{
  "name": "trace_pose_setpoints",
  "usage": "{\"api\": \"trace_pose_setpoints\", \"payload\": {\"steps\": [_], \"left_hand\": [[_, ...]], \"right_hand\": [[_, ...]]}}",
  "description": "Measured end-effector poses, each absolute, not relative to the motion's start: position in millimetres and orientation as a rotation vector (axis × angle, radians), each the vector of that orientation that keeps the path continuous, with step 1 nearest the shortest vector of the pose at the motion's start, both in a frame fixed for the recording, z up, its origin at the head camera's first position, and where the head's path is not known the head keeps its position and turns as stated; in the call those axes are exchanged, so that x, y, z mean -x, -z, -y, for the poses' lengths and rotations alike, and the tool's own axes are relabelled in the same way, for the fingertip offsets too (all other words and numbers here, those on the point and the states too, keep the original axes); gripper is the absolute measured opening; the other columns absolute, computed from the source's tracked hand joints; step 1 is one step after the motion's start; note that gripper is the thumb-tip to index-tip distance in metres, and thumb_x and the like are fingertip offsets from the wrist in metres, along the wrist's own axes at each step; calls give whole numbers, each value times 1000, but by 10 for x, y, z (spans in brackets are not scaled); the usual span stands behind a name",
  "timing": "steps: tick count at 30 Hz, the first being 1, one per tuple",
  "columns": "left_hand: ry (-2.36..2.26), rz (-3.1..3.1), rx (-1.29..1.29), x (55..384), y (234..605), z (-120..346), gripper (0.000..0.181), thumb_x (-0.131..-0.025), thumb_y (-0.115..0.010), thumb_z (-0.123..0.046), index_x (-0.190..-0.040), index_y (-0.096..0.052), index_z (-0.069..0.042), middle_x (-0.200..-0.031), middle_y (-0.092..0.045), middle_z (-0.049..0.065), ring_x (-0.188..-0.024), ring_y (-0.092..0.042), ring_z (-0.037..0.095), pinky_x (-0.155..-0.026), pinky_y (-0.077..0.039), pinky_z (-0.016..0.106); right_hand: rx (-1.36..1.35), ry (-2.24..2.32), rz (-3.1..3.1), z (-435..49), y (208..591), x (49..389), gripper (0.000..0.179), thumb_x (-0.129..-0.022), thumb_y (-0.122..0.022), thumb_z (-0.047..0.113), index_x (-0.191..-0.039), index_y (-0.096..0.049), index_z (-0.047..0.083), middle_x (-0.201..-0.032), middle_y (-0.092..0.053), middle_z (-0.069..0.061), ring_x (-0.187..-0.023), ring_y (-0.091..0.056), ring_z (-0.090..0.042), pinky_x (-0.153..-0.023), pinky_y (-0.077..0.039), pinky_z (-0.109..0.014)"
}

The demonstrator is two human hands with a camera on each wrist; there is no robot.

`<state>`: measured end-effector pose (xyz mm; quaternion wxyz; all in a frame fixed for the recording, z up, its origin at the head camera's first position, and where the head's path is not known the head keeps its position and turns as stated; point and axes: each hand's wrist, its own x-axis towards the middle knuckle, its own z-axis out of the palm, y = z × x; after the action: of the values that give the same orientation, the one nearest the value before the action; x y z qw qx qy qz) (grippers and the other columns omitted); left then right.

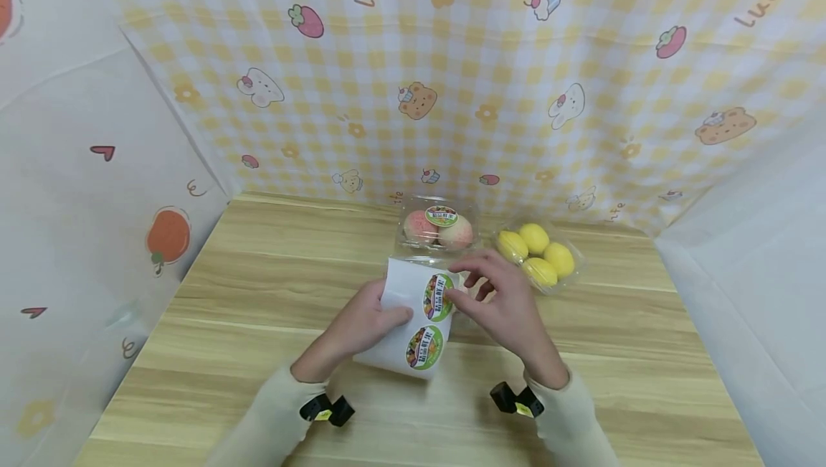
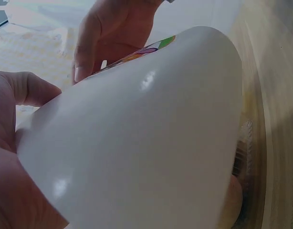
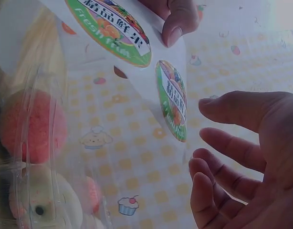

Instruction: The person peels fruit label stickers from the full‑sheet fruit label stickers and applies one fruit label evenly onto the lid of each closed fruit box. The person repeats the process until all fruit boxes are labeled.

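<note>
Nearest me, two pale sleeves [image 1: 574,420] come in over the worktop [image 1: 290,237] from its near side. I have the left grip [image 1: 360,320] pinching the sheet [image 1: 406,284], thumb on its face, the other fingers mostly hidden behind. The right grip [image 1: 500,298] is spread in a loose curl with nothing in it; my right wrist feed shows a gap between its thumb and the paper.

What counts for me is the upper sticker [image 1: 437,298]: it lies just left of the right grip's fingertips, by the sheet's right border, its long axis pointing steeply toward the worktop's far edge. The right grip is the nearer one; the left thumb lies over bare paper. The lower sticker [image 1: 424,347] sits closer to the near side, tilted further over.

Further out, a front box [image 1: 441,262] shows partly behind the sheet. Beyond it, boxed peaches [image 1: 421,226] bearing a label [image 1: 442,216] stand near the far edge, with boxed lemons [image 1: 558,260] toward the far right corner.
</note>
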<state>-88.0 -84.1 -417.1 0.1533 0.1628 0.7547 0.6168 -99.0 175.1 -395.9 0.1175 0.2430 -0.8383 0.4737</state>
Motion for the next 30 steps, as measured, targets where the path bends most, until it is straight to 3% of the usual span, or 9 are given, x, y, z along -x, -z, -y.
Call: {"api": "trace_pose_setpoints", "payload": {"steps": [7,15,19,25,30], "left_hand": [[-1750,-2175,-566,882,4192,835,34,-99,-64,-11,-127,-67,9,-109,-76,18,-93,-77,28,-75,-66,43],[-1761,-2150,-628,869,4192,826,36,-98,-63,-10,-128,-65,10,-110,-76,20,-92,-77,29,-74,-66,42],[-1773,-2128,-634,864,4197,821,39,-98,-64,-11,-130,-64,10,-113,-75,21,-96,-77,32,-77,-66,44],[-1808,-2098,-634,862,4200,811,42,-104,-66,-16,-138,-58,8,-121,-73,22,-104,-76,34,-82,-66,46],[-1811,-2097,-550,865,4183,797,37,-113,-59,-24,-135,-62,6,-115,-76,19,-96,-79,31,-76,-66,44]], "right_hand": [[-774,-1360,2432,-1702,3945,981,31,-86,-95,5,-114,-84,12,-117,-73,1,-83,-65,-29,-63,-58,-30],[-784,-1343,2437,-1664,3914,970,31,-85,-96,4,-113,-84,13,-112,-73,5,-81,-64,-20,-62,-57,-29],[-795,-1335,2432,-1665,3915,976,30,-86,-95,3,-112,-84,12,-110,-73,4,-79,-64,-24,-61,-56,-29],[-814,-1309,2425,-1659,3915,983,29,-85,-95,3,-111,-84,13,-108,-73,5,-78,-63,-18,-59,-57,-32],[-831,-1286,2425,-1642,3908,977,30,-84,-96,3,-110,-84,13,-108,-73,5,-78,-62,-13,-58,-58,-36]]}}
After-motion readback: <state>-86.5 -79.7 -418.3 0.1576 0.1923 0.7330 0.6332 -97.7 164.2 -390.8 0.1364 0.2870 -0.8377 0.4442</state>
